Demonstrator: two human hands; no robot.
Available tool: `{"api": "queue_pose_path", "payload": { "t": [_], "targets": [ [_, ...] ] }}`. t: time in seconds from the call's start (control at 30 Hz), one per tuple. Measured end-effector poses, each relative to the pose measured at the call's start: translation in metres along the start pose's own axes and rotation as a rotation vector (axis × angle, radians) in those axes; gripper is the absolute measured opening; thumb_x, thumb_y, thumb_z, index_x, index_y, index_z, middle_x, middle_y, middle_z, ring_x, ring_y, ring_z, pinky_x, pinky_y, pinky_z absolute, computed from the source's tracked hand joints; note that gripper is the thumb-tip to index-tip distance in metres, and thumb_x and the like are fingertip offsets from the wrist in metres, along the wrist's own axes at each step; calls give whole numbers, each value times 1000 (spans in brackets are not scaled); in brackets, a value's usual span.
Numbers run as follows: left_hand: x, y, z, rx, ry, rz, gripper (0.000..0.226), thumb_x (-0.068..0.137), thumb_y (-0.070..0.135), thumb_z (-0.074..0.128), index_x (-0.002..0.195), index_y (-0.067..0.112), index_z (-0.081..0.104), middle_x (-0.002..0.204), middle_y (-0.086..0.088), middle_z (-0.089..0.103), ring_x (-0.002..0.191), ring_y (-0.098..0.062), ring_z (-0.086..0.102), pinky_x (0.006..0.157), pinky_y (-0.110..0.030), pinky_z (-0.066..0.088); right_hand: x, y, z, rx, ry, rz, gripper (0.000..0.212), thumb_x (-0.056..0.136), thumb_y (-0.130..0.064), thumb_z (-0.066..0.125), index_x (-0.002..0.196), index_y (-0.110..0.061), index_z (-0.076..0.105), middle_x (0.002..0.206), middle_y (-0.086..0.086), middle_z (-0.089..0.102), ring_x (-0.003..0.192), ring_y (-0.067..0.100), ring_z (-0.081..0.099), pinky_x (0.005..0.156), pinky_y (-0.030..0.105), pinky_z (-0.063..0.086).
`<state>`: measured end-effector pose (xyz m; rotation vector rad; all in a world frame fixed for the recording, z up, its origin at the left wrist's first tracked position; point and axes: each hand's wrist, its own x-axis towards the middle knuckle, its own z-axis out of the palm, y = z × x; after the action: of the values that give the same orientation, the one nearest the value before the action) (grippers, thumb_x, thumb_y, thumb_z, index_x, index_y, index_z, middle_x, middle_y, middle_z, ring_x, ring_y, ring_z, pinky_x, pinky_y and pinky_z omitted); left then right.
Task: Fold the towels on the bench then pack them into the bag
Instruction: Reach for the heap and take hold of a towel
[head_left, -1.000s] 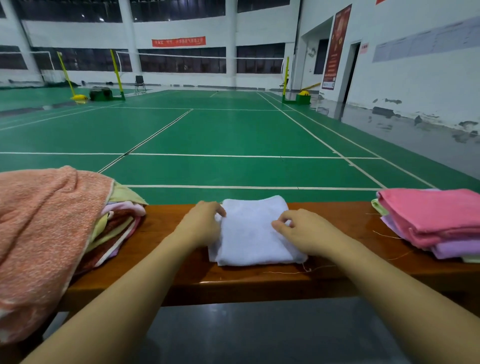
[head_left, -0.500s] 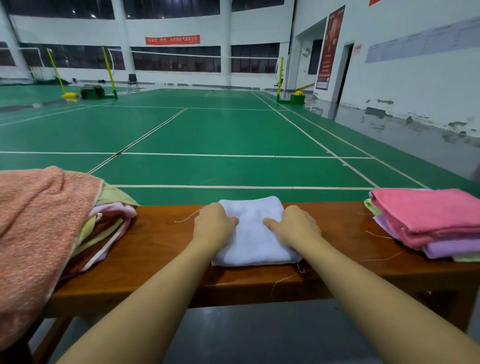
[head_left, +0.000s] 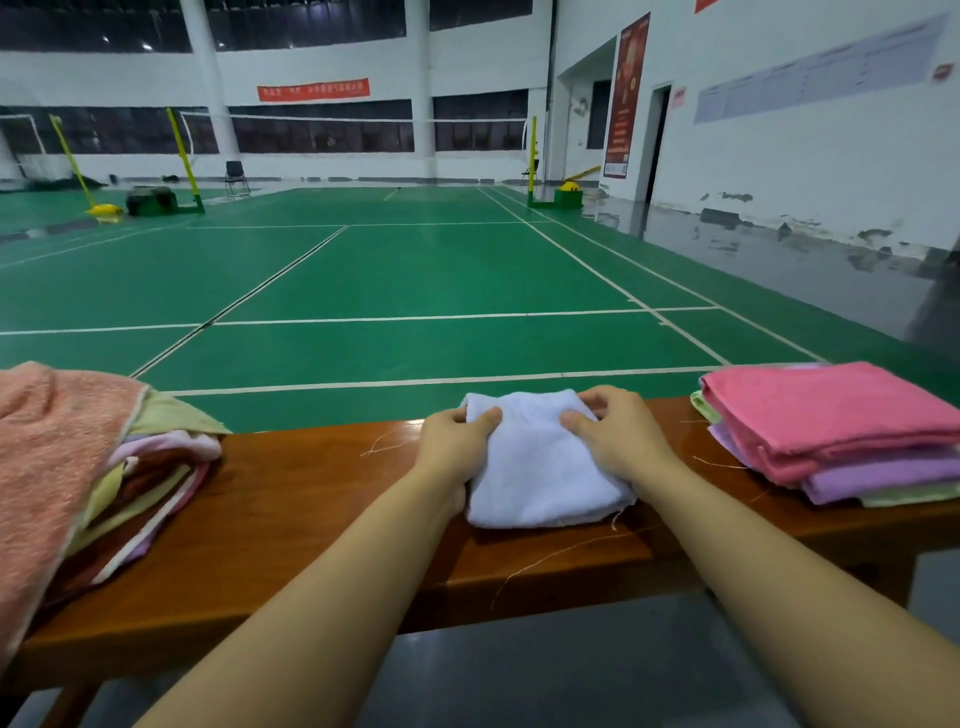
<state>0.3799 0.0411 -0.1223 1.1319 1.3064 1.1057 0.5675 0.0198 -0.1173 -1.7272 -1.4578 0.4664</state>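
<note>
while our left hand grips the left edge of the white towel, thumb curled over the top and fingers tucked under its side, our right hand pinches the cloth near its far right corner with bent fingers. the white towel is folded into a small thick square and sits on the wooden bench, at about the middle of its length, its far edge reaching the bench's far rim. we cannot quite tell whether the towel lies flat on the wood or is lifted a little at the far side, since the hands cover that part.

left of the white towel, well apart from it, a loose heap of unfolded towels rests on the bench, with an orange towel draped over the top and yellow, pink and dark red layers showing beneath. right of the white towel, near but not touching it, stands a neat stack of folded towels: a pink one on top, a purple one under it and a pale green one at the bottom. a few loose threads lie on the wood around the white towel. beyond the bench stretches a green court floor with white lines.
</note>
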Motion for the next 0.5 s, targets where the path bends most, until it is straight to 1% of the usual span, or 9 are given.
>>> {"api": "queue_pose_path", "payload": {
  "t": [0.03, 0.07, 0.17, 0.2, 0.27, 0.3, 0.37, 0.43, 0.5],
  "targets": [
    [-1, 3, 11, -20, -1, 18, 27, 96, 23, 69, 116, 5, 68, 105, -9, 74, 95, -27, 71, 82, -37, 59, 1, 3, -10, 47, 18, 10, 23, 93, -26, 72, 113, -22, 61, 106, 2, 68, 96, 24, 64, 80, 35, 48],
    [-2, 8, 22, -33, -2, 47, 28, 95, 23, 70, 117, 5, 68, 104, -8, 75, 94, -26, 72, 81, -37, 59, 4, 5, -21, 70, 37, 10, 28, 93, -26, 71, 117, -27, 56, 109, 1, 66, 96, 23, 64, 80, 36, 48],
    [-6, 28, 63, -100, -36, 133, 30, 93, 22, 73, 118, 7, 68, 104, -7, 75, 97, -27, 72, 88, -44, 60, 16, 11, -68, 17, 91, -84, 30, 95, -24, 66, 119, -36, 51, 107, 1, 65, 90, 22, 61, 77, 35, 44],
    [-7, 36, 79, -117, -57, 155, 29, 92, 23, 73, 117, 8, 68, 104, -7, 75, 98, -27, 72, 89, -45, 59, 21, 12, -86, 2, 106, -123, 28, 95, -22, 65, 117, -35, 54, 105, 2, 66, 88, 21, 61, 76, 33, 43],
    [-10, 54, 113, -142, -104, 192, 21, 92, 22, 73, 110, 11, 69, 103, -7, 75, 98, -28, 72, 89, -47, 59, 31, 13, -125, -39, 138, -167, 22, 96, -17, 66, 114, -29, 65, 108, -3, 68, 95, 17, 61, 81, 29, 42],
    [-10, 62, 131, -168, -134, 201, 15, 93, 21, 72, 104, 13, 69, 102, -7, 75, 97, -27, 72, 89, -47, 59, 36, 14, -145, -59, 148, -169, 19, 96, -16, 66, 113, -25, 70, 109, -5, 67, 101, 15, 61, 83, 26, 41],
    [-11, 74, 167, -220, -201, 197, 6, 94, 17, 70, 99, 13, 68, 101, -7, 74, 93, -25, 70, 88, -44, 59, 45, 23, -181, -133, 158, -150, 19, 96, -14, 67, 112, -20, 75, 112, -2, 68, 103, 11, 57, 83, 21, 37],
    [-9, 83, 204, -260, -253, 171, 16, 95, 15, 69, 107, 5, 69, 105, -11, 74, 95, -26, 70, 87, -44, 58, 53, 40, -214, -236, 156, -114, 20, 96, -16, 68, 114, -19, 76, 119, 1, 70, 103, 9, 55, 84, 20, 36],
    [-6, 86, 235, -280, -286, 136, 23, 94, 14, 70, 113, 1, 69, 107, -14, 74, 96, -28, 70, 89, -45, 59, 58, 57, -242, -318, 160, -72, 20, 96, -19, 69, 115, -21, 76, 123, 2, 70, 105, 10, 56, 85, 22, 36]
  ]
}}
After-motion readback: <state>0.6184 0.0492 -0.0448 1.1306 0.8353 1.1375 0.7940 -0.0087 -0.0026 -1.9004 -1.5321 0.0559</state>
